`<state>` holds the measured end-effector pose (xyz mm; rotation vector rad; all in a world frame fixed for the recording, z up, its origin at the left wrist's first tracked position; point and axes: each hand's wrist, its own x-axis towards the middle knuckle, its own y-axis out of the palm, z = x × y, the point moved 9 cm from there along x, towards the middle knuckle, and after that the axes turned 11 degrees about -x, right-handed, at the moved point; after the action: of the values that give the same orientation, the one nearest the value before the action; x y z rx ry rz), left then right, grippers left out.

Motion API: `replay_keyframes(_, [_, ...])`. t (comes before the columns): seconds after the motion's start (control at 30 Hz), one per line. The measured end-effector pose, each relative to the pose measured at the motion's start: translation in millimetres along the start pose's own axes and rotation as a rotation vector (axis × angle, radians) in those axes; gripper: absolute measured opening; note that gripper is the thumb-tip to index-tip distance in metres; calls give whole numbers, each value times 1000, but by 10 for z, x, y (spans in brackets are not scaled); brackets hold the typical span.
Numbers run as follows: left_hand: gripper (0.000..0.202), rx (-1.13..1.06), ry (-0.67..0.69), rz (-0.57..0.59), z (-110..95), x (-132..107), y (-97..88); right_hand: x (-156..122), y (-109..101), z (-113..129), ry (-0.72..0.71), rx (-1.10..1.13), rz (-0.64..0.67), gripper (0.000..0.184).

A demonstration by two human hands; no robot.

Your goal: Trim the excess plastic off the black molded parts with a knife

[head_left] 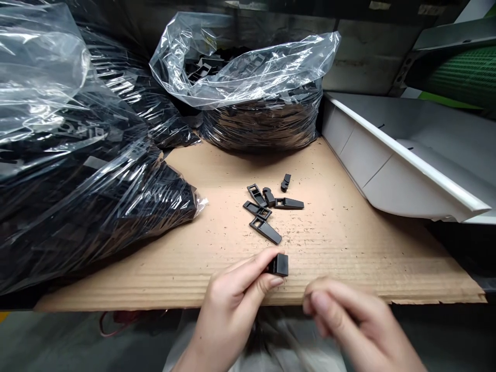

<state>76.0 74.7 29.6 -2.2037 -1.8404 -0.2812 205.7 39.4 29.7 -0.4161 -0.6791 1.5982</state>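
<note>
My left hand pinches a small black plastic part between thumb and fingers, just above the near edge of the cardboard sheet. My right hand is close beside it on the right, blurred by motion, fingers curled inward; whether anything is in them I cannot tell. Several loose black plastic clips lie in a small cluster on the cardboard a little beyond the hands.
Clear plastic bags full of black parts stand at the left and at the back centre. A grey-white tray or chute slopes along the right side. A clear bag hangs below the near edge.
</note>
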Motion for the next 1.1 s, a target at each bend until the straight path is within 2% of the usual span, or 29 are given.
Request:
replay_keyframes(0.1, [35,-23,-13,85,4,3,76,141,-35,-75,93,80,1,24])
replay_keyframes(0.2, [23,-20,0,110,-32,-6,66,256,-16,-92,126,29,36,20])
replay_keyframes(0.27, [21,-51,-35,97,-15,-25,17,263,-127,-87,107,-29,-79,16])
replay_keyframes(0.33, [21,-165,-143,124,70,-60,18,202,-239,-33,17,-56,-210,11])
replay_keyframes(0.43, [24,-390,-279,144,173,-104,71,68,-243,81,-166,-133,-282,15])
replay_keyframes(0.53, [10,-481,-309,18,216,-85,36,-27,-173,174,-305,-251,-332,19])
replay_keyframes(0.57, [4,-466,-318,-33,231,-77,11,-46,-161,199,-339,-276,-357,22])
replay_keyframes(0.63, [18,-369,-291,-68,205,-52,-16,-71,-157,250,-402,-316,-410,27])
replay_keyframes(0.8, [26,-107,-123,-3,22,8,-16,-76,-174,332,-486,-359,-441,29])
replay_keyframes(1.1, [33,-79,-98,2,-20,3,-23,-54,-155,279,-431,-367,-397,28])
